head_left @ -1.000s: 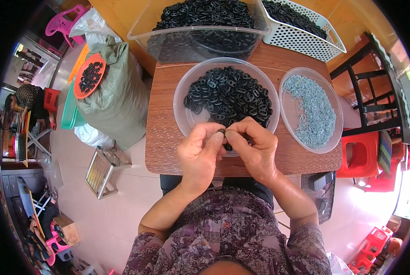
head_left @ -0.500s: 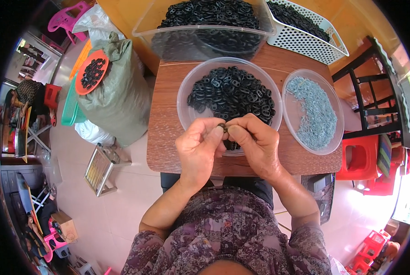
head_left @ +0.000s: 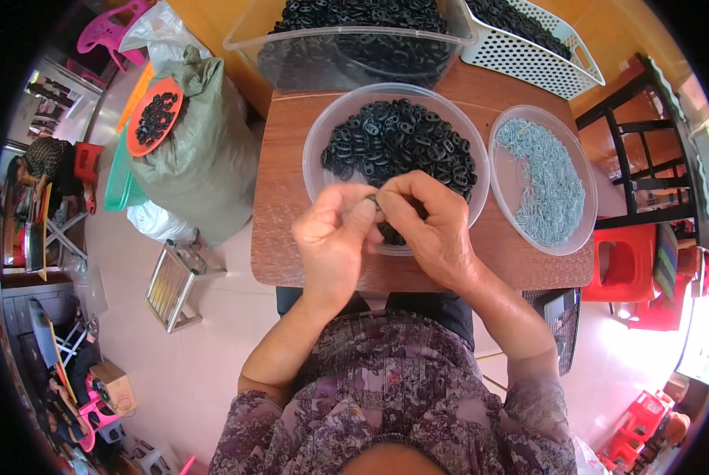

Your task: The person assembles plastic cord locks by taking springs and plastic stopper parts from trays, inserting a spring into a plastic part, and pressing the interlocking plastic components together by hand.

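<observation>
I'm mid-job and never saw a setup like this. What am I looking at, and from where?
There's no machine: these are a bare left hand and right hand. A wide fisheye camera worn on the head looks down at them, so straight edges bend. On the brown table is a round tub of black pieces; right of it, a shallow dish of bluish-silver bits. Beyond, a clear bin and white basket hold more black pieces. Both hands pinch a small dark piece, mostly hidden.

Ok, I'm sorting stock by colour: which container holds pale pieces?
The shallow round tray right of the bowl: its pieces are blue-grey, while bowl, clear bin, white basket and orange plate hold dark ones.
</observation>
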### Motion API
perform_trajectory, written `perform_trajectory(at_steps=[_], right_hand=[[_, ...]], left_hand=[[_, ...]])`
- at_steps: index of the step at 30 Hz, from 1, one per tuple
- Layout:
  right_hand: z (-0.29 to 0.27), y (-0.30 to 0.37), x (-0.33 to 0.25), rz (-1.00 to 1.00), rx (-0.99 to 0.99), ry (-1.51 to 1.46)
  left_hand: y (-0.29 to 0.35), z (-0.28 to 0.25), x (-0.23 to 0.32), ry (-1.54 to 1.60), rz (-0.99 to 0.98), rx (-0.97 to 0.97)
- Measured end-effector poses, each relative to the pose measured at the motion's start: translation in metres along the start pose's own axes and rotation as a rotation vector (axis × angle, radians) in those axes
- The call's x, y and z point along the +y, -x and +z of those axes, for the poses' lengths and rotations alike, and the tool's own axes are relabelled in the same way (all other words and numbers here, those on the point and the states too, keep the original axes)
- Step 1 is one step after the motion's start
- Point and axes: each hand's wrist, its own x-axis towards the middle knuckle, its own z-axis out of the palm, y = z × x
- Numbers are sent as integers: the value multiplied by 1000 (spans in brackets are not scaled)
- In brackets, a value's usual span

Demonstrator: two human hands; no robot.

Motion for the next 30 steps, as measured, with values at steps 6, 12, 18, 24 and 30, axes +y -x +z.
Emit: perform_trajectory(at_steps=[6, 12, 18, 24, 30], right_hand=[[-15, -15, -5, -152, 67, 70], [-32, -14, 8, -271, -124, 367], [-21, -20, 10, -432, -214, 558], [-6, -35, 20, -565, -266, 732], [-4, -43, 21, -565, -287, 753]], left_hand=[[-14, -22, 5, 105, 53, 72], [-8, -35, 2, 131, 51, 126], [-2, -40, -1, 158, 36, 139], [4, -47, -1, 146, 65, 140], [10, -49, -2, 175, 53, 150]])
